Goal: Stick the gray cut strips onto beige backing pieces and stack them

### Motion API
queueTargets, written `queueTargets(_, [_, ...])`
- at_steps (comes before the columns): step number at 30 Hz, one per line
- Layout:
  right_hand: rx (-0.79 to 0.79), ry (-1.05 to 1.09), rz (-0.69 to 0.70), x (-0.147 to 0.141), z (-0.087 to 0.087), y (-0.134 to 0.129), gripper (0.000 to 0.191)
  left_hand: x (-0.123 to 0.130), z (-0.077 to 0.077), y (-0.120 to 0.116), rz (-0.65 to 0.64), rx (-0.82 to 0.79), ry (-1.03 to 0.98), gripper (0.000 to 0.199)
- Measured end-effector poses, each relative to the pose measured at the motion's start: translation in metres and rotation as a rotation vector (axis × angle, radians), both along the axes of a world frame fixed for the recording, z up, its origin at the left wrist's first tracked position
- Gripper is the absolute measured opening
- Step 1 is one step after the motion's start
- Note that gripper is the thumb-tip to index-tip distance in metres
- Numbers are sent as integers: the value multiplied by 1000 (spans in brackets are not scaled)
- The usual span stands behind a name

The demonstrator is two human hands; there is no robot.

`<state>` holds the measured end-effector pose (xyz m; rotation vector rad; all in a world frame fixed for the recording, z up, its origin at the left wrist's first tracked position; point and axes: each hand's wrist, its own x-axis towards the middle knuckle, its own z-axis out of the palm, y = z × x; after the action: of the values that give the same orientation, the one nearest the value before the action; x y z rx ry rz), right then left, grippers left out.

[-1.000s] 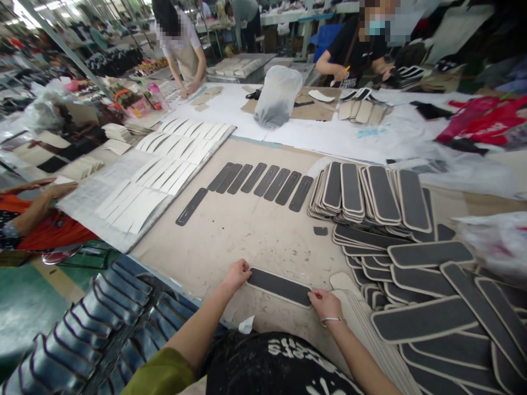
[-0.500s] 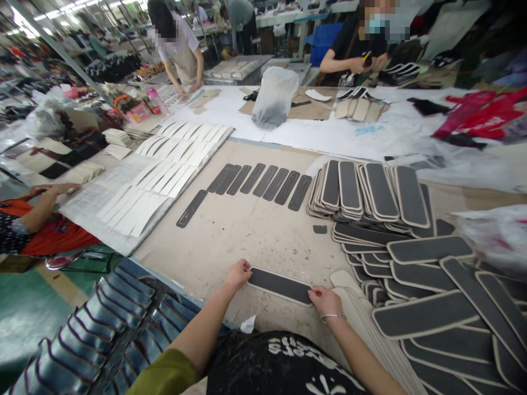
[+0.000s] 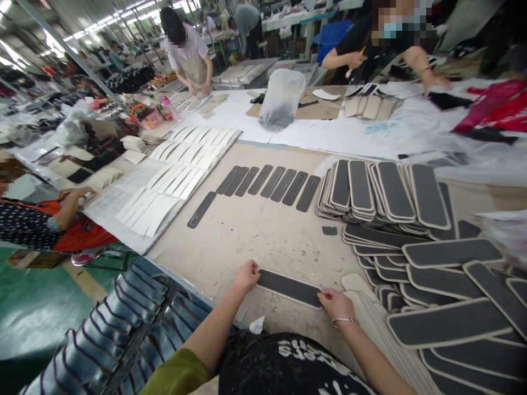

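Observation:
A long dark grey panel with a pale border [image 3: 289, 287] lies across the near part of the tan table [image 3: 247, 241]. My left hand [image 3: 247, 276] pinches its left end, and my right hand [image 3: 333, 303], with a bracelet at the wrist, pinches its right end. Beyond it, several narrow dark strips [image 3: 260, 180] lie in a slanted row, one [image 3: 201, 210] lower at the left. Stacks of similar bordered panels [image 3: 393, 192] stand to the right, with more panels [image 3: 448, 322] piled loosely nearer. Beside my right hand is a fanned stack of beige pieces [image 3: 370, 307].
White curved pieces [image 3: 164, 181] cover a board at the left. Blue-black curved pieces [image 3: 94, 329] are stacked at the lower left. A plastic bag [image 3: 282, 99] stands on the far white table. Other people work at the far side and the left.
The whole view has shifted, so the table and my hands appear slightly further right. Both hands keep hold of the panel. The person at the far right has stretched out an arm.

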<state>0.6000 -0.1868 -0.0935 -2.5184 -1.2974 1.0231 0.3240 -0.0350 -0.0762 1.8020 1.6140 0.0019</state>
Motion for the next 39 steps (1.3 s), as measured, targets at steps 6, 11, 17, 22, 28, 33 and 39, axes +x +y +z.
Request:
queueTargets(6, [3,4,2,1,0,1,20,-9,16,-28,-120,205,-40,31])
queueTargets(11, [9,-4,-1,1,1,0,21,-7,11,-57,-646,371,30,50])
queueTargets(17, [51,-56,32,-2,2,1,19,-5,-6,-71,-771,396,198,70])
queueTargets(22, [124,-140,77,9,10,-5,28,-9,-9,-72,-782,422,200,72])
queueTargets(28, [428,-58,357,-23,30,-1,31,-10,-15,-72,-776,450,194,73])
queueTargets(33, [562,49,861,-82,24,18,66,-11,-21,-72,-778,498,174,74])
queueTargets(39, [431,-20,963,-78,4,18,79,-10,-18,-71,-805,492,191,73])
